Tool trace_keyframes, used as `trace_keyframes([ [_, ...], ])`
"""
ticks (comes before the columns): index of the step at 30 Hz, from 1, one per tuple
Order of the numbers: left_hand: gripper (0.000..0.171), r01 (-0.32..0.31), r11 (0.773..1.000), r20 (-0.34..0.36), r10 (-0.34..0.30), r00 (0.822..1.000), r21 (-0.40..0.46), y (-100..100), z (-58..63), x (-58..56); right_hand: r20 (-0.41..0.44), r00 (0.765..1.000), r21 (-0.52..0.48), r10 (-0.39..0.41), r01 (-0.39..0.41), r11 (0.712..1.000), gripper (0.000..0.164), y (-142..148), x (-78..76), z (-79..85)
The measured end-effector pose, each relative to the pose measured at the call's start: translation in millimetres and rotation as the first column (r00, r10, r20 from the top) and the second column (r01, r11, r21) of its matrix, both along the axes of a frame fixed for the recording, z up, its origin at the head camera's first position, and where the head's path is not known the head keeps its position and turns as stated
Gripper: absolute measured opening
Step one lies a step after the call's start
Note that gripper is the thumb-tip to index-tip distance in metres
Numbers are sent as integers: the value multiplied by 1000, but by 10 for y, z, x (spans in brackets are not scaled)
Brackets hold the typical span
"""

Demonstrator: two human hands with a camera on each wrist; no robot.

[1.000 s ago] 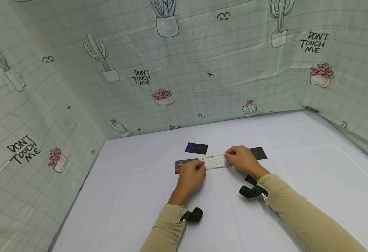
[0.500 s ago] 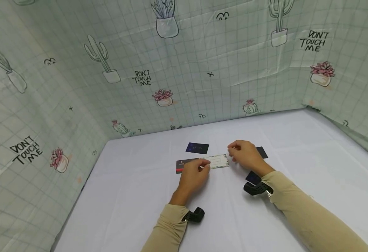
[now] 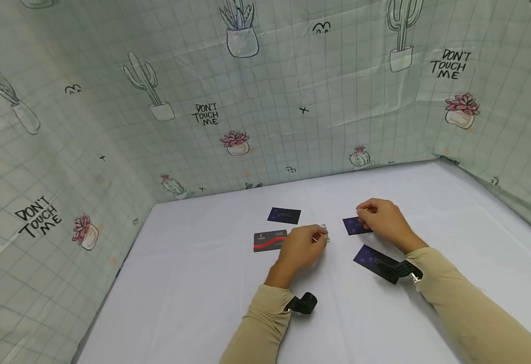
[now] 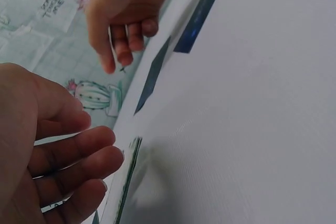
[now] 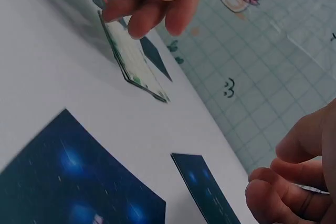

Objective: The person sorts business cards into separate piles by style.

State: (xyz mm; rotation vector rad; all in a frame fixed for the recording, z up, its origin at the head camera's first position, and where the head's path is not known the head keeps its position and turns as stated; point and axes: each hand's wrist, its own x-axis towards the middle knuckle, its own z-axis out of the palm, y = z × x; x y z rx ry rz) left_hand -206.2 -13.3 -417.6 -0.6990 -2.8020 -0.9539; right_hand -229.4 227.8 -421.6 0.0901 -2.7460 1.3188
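Note:
My left hand (image 3: 302,246) hovers over a white leaf-bordered card (image 5: 131,59), hiding most of it in the head view. From the right wrist view, that card tops a thin stack, and the left fingers hang loosely bent just above it. Right of it, my right hand (image 3: 385,222) is over a dark blue card (image 3: 355,226), covering its right part. The right thumb and fingers are loosely curled, with nothing visible between them. Another dark blue card (image 3: 374,262) lies nearer, partly under the right wrist's black camera mount (image 3: 401,269).
Left of the left hand lies a dark grey card with a red stripe (image 3: 269,240). Behind it is another dark card (image 3: 284,215). All rest on a white-covered table (image 3: 192,283), bounded by a cactus-print cloth (image 3: 274,86) at the back and sides.
The right hand has let go of the white card and moved right to the blue card. The left hand has slid right over the white card, uncovering the red-striped one.

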Motion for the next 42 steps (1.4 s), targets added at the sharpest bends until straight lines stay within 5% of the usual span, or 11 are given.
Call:
trace_keyframes([
  [4, 20, -9, 997, -20, 7, 1000, -74, 177, 0, -37, 12, 1000, 93, -10, 8, 996, 32, 171, 25, -87],
  [9, 18, -34, 983, -136, 10, 991, -178, 323, -44, -91, 27, 1000, 170, -8, 4, 985, 36, 294, 35, -191],
  [19, 12, -119, 967, -371, 28, 928, -225, 326, -90, -110, 47, 998, 208, 43, -52, 977, 49, 210, -115, -175],
  [22, 12, -140, 956, -374, 34, 927, -258, 371, -110, -106, 53, 997, 230, 64, -74, 970, 53, 219, -118, -127],
  [29, 19, -144, 941, -291, 51, 955, -308, 483, -120, -61, 60, 995, 272, 80, -94, 958, 54, 282, -71, -109],
  [34, 23, -137, 907, -255, 34, 966, -398, 523, -131, -29, 49, 993, 277, 112, -121, 953, 51, 322, -57, -161],
  [42, 22, -118, 893, -278, -8, 961, -435, 563, -127, -10, 48, 993, 286, 108, -117, 951, 45, 353, -52, -170],
])
